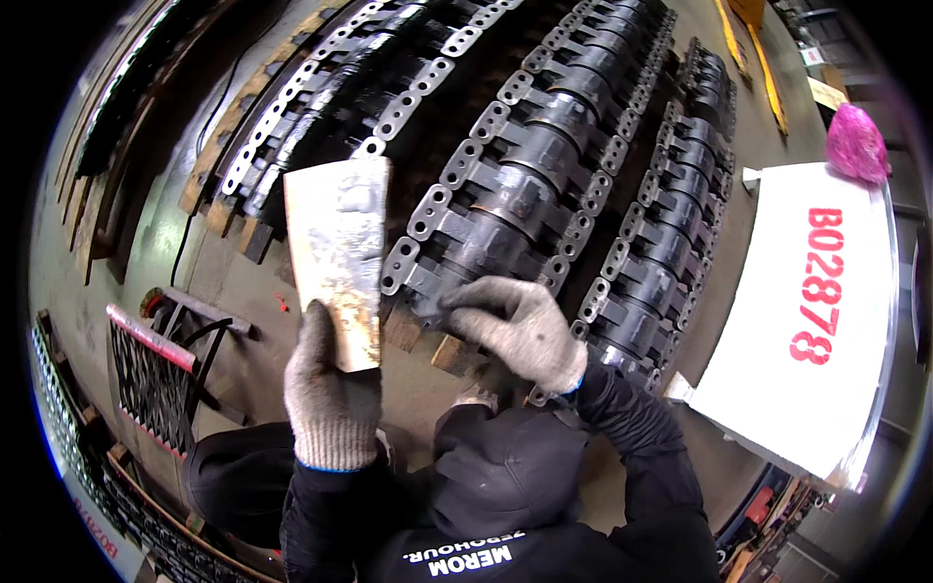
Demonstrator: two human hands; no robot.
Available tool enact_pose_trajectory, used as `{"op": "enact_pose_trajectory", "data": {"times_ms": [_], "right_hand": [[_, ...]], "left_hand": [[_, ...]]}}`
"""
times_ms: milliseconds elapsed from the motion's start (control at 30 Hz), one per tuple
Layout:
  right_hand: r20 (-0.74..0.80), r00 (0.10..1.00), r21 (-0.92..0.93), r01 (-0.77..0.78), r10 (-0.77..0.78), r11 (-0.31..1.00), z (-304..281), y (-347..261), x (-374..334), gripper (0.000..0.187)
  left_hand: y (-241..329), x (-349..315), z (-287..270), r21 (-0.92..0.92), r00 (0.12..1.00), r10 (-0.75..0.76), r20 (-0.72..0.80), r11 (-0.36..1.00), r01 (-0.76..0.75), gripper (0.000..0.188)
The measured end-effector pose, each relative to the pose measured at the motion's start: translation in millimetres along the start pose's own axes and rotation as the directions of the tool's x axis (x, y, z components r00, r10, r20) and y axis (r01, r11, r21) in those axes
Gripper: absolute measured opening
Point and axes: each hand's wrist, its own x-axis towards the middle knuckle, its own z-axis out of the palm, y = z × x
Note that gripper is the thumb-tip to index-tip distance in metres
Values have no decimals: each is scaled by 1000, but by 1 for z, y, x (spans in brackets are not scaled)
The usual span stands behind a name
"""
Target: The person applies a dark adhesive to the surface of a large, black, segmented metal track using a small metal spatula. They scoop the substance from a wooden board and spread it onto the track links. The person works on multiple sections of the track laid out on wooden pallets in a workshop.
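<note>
My left hand [335,408], in a grey knit glove, grips the lower end of a flat, stiff, light-coloured plate [338,253]. The plate stands nearly upright, with a shiny, blotchy surface and brownish marks near my thumb. My right hand [530,335], gloved the same way, is raised at the near end of the middle black track chain [520,185]. Its fingers are bent with the tips apart, and nothing shows between them. Whether the fingertips touch the chain I cannot tell. Dark sleeves cover both arms.
More track chains lie left [335,87] and right [671,223], with wooden blocks [452,355] under the near ends. A white board [802,311] with red marking stands at right, a pink bag [857,144] at its top. A mesh-sided metal frame [160,369] sits at left.
</note>
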Motion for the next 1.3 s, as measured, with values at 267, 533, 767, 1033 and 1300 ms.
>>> {"op": "enact_pose_trajectory", "data": {"times_ms": [267,533,767,1033,1300], "right_hand": [[-407,694,-722,154,-594,675,-103,15,40,20],[-595,765,-386,-5,-245,922,-118,36,66,24],[-656,718,-334,-1,-232,943,-115,52,74,24],[-683,706,-273,-10,-186,962,-108,56,74,23],[-703,711,-98,-78,-14,992,-96,39,69,24]], "left_hand": [[7,0,-9,117,997,44,60,992,-51,41],[4,0,-6,99,1000,13,17,995,-15,43],[4,-1,-3,115,1000,13,7,993,-14,41],[4,0,1,97,1000,-24,2,995,24,40],[3,2,-7,178,998,34,48,983,-42,43]]}}
